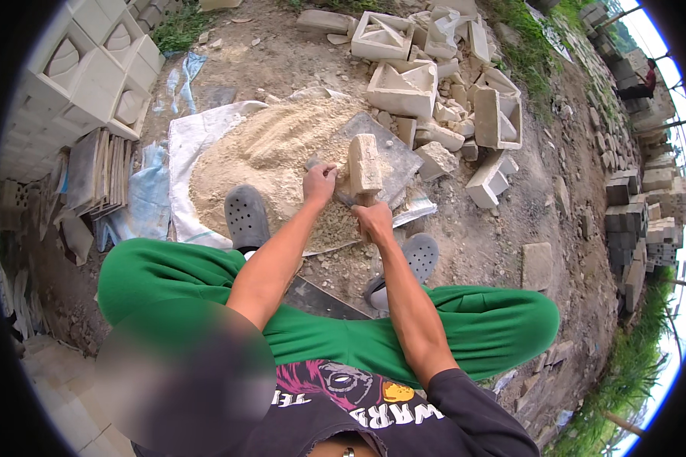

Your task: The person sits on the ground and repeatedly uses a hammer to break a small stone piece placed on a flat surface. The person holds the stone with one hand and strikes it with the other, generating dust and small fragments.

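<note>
My right hand grips the handle of a heavy mallet whose pale, dust-covered head is raised over a flat grey slab. My left hand rests on the near left edge of that slab, fingers curled over small stone pieces. A heap of pale crushed stone lies on a white sack just left of the slab. I sit with green-trousered knees spread wide, and my grey clogs stand on either side of the work.
Broken pale concrete blocks are piled behind and to the right of the slab. Whole patterned blocks are stacked at far left beside flat tiles. More block stacks line the right edge, where a person in red stands far off.
</note>
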Demonstrator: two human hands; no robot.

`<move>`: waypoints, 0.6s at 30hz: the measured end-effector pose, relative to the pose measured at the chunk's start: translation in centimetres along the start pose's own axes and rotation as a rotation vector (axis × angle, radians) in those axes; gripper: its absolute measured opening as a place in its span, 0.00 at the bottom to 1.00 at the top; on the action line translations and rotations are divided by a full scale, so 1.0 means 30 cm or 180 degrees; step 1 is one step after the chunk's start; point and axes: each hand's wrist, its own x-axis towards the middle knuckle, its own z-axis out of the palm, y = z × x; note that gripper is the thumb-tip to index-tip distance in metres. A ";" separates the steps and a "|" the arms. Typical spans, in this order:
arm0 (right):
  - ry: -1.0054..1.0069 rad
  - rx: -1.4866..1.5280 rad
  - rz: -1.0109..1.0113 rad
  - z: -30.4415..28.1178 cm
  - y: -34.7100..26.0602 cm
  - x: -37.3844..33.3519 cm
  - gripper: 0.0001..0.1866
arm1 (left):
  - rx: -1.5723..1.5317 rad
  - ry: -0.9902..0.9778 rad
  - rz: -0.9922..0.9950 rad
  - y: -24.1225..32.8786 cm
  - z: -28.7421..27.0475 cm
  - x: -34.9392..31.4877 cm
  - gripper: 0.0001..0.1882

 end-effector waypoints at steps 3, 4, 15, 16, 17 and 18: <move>0.0227 0.0183 -0.0476 -0.063 -0.085 0.001 0.13 | 0.0078 -0.0134 0.0010 -0.014 -0.003 0.028 0.11; 0.0255 0.0397 -0.0724 -0.084 -0.145 -0.024 0.13 | 0.0015 -0.0102 0.0019 -0.029 -0.006 0.020 0.11; 0.0247 0.0135 -0.0534 0.065 0.095 0.014 0.15 | 0.0067 -0.0209 0.0403 -0.004 0.007 0.041 0.18; 0.0136 0.0220 -0.0223 0.073 0.102 0.004 0.15 | 0.0166 -0.0375 0.0467 -0.010 -0.003 0.054 0.19; 0.0028 0.0311 0.0107 0.077 0.105 -0.002 0.15 | 0.0273 -0.0558 0.0526 -0.032 -0.007 0.077 0.20; 0.0003 0.0358 0.0164 0.060 0.079 -0.010 0.15 | 0.0367 -0.0732 0.0573 -0.049 -0.011 0.096 0.22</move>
